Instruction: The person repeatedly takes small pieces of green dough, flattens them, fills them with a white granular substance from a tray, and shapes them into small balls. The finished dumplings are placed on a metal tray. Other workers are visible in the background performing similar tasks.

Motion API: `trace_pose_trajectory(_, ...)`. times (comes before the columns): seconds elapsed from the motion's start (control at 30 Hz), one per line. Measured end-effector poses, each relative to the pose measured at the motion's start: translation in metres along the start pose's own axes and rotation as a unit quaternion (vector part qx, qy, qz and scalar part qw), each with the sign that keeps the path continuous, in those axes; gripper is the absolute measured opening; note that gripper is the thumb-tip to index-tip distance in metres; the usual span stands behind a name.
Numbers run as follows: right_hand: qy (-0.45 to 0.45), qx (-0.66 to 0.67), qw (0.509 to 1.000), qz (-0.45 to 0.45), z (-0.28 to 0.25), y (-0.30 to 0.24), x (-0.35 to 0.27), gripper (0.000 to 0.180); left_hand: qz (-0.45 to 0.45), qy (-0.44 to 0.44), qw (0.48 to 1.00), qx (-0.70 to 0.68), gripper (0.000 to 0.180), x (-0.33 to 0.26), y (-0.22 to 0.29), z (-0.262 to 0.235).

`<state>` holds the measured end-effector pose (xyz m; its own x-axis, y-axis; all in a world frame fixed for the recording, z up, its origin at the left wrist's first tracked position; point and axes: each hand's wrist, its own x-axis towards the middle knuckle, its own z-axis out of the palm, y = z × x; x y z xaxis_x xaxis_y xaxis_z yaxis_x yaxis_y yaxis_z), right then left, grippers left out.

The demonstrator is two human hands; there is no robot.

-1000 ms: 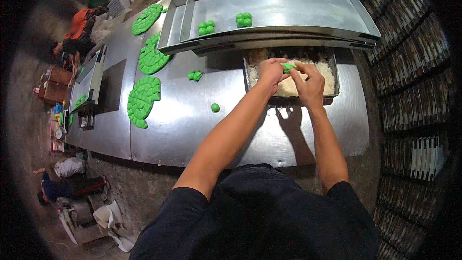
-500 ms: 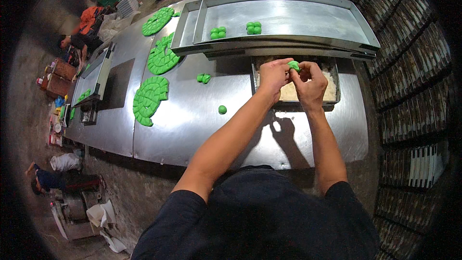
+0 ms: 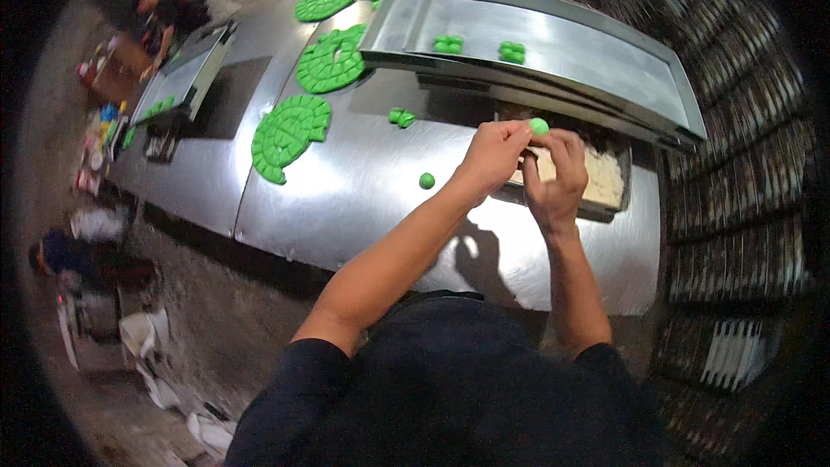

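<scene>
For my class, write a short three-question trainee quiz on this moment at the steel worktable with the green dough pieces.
1. True or false: the left hand and right hand meet at a small green ball.
2. Where does the loose green ball lie? A) in the tray of pale filling B) on the steel table, to the left of the hands C) on the raised shelf
3. Fill in: the cut green discs lie on the person's ____ side of the table.

Key: 1 true; 2 B; 3 left
</scene>
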<state>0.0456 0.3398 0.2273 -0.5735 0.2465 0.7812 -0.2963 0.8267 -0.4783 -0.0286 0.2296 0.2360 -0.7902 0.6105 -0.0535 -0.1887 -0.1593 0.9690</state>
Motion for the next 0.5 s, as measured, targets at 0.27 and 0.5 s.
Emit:
trace_pose_trajectory(0.27,-0.207,0.069,0.975,0.051,0.034,0.013,-0.070,0.027,-0.064,-0.041,0.992,0.097,0.045,-0.059,-0.105,-0.059)
trace_pose_trajectory(0.5,-0.267,-0.067,0.932,0.237,0.043,0.072,-0.231,0.035,-0.156,0.259,0.940,0.161,0.027,-0.164,-0.171,-0.244)
